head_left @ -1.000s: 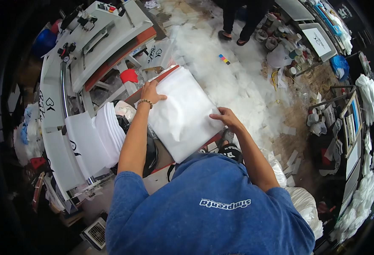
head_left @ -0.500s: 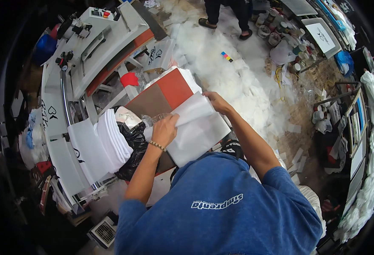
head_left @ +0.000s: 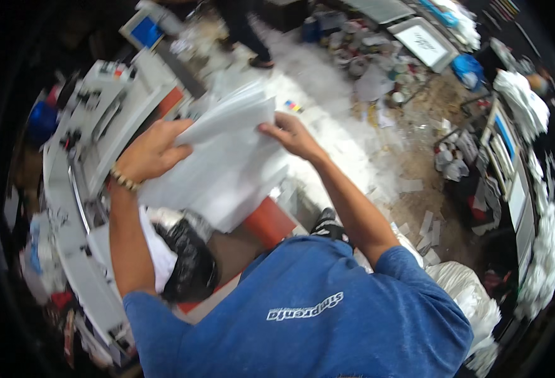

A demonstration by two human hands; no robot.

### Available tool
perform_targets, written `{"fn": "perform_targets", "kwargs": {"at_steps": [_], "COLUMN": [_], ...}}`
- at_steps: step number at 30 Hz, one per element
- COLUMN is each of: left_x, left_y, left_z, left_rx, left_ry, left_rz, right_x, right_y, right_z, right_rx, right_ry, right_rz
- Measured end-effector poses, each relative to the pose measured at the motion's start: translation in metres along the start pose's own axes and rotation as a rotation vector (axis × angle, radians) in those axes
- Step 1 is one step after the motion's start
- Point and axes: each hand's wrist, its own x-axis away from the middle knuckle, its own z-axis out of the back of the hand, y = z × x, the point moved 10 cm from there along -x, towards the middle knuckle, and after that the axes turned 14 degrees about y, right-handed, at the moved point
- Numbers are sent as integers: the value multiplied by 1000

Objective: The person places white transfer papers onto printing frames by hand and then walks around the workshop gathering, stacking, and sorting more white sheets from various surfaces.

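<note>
A person's two bare hands hold a pile of thin white sheets (head_left: 217,167) up in front of the body, above a red-and-brown desk (head_left: 270,222). A second ago the pile lay flat; now it is raised and steeply tilted, its upper edges fanned, so the hands appear to carry most of its weight. The left hand (head_left: 151,152) is clamped on the left edge, thumb across the near face; the right hand (head_left: 295,135) pinches the upper right edge, fingers mostly hidden behind. The long axis seems to run from lower left to upper right, the fanned end pointing up and away. Whether the lowest corner touches the desk cannot be told. A black plastic bag (head_left: 191,259) sits just below left.
</note>
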Motion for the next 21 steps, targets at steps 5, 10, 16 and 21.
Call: {"fn": "perform_targets", "kwargs": {"at_steps": [5,10,16,21], "left_x": [-74,-149,-179,-162], "left_y": [59,113,160,154], "left_z": [-8,-70,-245,-378], "left_rx": [-38,-102,-374,-217], "left_ry": [-48,-74,-213,-211], "left_rz": [57,-153,-469,-461], "right_x": [12,71,103,163], "right_y": [-18,37,96,183], "right_z": [110,201,301,320], "right_rx": [-46,-690,-883,-572], "right_ry": [352,409,430,173], "right_rz": [16,-692,-938,-969]}}
